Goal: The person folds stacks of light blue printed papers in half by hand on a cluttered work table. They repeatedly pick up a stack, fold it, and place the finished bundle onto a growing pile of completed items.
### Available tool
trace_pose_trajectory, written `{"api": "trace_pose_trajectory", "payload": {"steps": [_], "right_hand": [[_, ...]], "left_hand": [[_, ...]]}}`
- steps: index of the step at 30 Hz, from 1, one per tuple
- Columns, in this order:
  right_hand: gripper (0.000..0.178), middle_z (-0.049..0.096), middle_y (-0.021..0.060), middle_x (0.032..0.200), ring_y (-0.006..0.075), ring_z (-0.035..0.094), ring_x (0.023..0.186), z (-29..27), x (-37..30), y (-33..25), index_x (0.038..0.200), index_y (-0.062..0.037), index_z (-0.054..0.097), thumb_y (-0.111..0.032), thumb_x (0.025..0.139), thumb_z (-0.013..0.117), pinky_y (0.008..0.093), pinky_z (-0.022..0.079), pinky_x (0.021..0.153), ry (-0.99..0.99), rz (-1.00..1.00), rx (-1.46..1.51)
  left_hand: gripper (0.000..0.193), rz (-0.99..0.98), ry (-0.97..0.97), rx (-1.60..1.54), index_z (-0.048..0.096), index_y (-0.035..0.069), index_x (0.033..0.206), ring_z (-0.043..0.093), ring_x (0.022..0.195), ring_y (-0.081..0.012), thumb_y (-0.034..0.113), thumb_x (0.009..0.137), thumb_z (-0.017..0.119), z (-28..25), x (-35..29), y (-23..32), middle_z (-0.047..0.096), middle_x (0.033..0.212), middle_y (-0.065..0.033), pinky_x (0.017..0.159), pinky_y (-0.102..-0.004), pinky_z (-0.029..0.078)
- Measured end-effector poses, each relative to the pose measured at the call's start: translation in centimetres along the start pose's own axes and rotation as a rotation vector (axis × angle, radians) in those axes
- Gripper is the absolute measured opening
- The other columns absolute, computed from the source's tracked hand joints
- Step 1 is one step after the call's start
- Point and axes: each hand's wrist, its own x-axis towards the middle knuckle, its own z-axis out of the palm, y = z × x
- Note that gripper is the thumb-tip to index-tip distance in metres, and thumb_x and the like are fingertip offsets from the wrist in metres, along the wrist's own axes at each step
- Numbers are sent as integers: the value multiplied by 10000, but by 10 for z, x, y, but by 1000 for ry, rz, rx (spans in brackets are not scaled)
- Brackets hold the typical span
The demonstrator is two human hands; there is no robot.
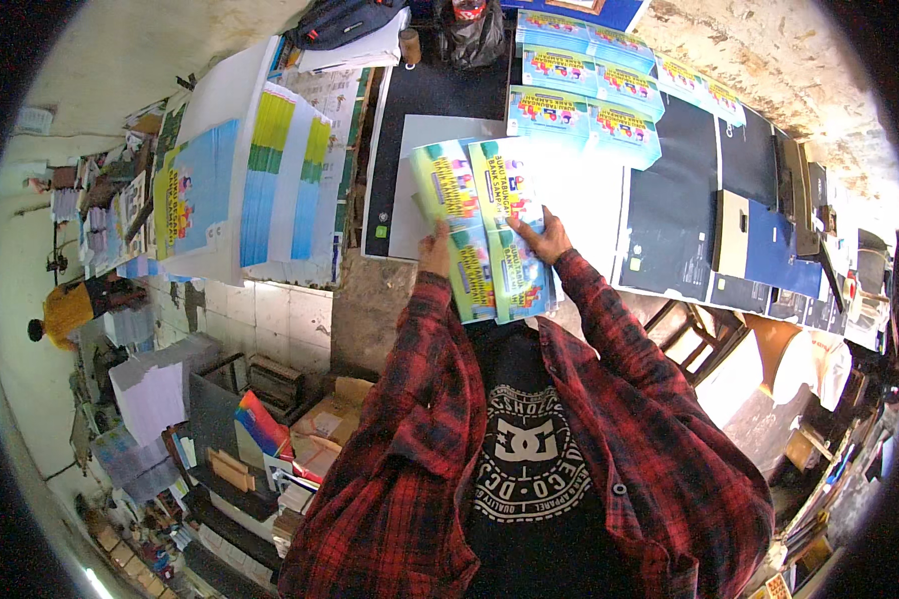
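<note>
In front of my chest I hold colourful printed booklets [474, 190] in yellow, green and blue, tilted above the table's near edge. They show as two long strips side by side, each with repeated cover pictures. My left hand [436, 250] grips the left edge of the left strip, its fingers partly hidden. My right hand [543, 238] is closed on the right strip's edge, with fingertips lying over the printed face. Beyond them, several stacks of similar booklets [549, 115] stand in rows. A pale sheet [425, 150] lies partly under the held booklets.
Left of me, a second table bears large printed sheets [200, 185] and fanned blue-green stacks [270, 190]. Black boards [669, 200] and a blue folder [769, 240] lie to the right. At the back are a black plastic bag [469, 35] and a dark bag [345, 22]. Another person [70, 307] is at far left.
</note>
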Motion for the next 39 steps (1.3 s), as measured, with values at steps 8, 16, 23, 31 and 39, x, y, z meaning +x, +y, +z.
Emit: {"api": "trace_pose_trajectory", "payload": {"steps": [8, 16, 23, 31, 39], "right_hand": [[649, 501, 311, 1208, 454, 565, 1034, 15, -5, 1, 1431, -257, 328, -169, 855, 614, 482, 499, 835, 190, -322, -643], [706, 390, 252, 1361, 383, 508, 1161, 10, 8, 32, 1313, -25, 468, -470, 800, 661, 404, 421, 968, 163, 20, 132], [719, 513, 235, 1208, 306, 562, 1082, -7, -3, -10, 1061, 92, 617, -554, 753, 684, 376, 462, 901, 39, -28, -77], [744, 532, 242, 1122, 374, 577, 987, 10, -5, -4, 1459, -214, 279, -71, 814, 621, 429, 503, 818, 337, -301, -281], [508, 366, 342, 1340, 428, 504, 1154, 7, -3, 29, 1143, -99, 655, -509, 878, 517, 443, 414, 982, 209, -202, -218]], "left_hand": [[477, 116, 17, -526, 615, 12, 1118, 590, 856, -115, 408, 856, 657, -70, -53, 48, 634, 1010, -40, 730, -275, 473], [346, 306, -191, -319, 668, -6, 1024, 629, 822, -142, 239, 792, 746, 12, -44, 87, 680, 959, -64, 760, -295, 498], [587, 136, 6, -234, 655, -44, 1010, 619, 814, -162, 497, 786, 694, 39, -20, 50, 674, 940, -106, 724, -312, 488], [337, 171, -61, -541, 632, 1, 1048, 587, 796, -126, 303, 898, 628, -54, -28, 37, 642, 928, -30, 721, -274, 476], [331, 224, -253, -544, 650, 2, 1031, 624, 807, -138, 192, 782, 756, 7, -51, 89, 674, 944, -51, 706, -297, 498]]}}
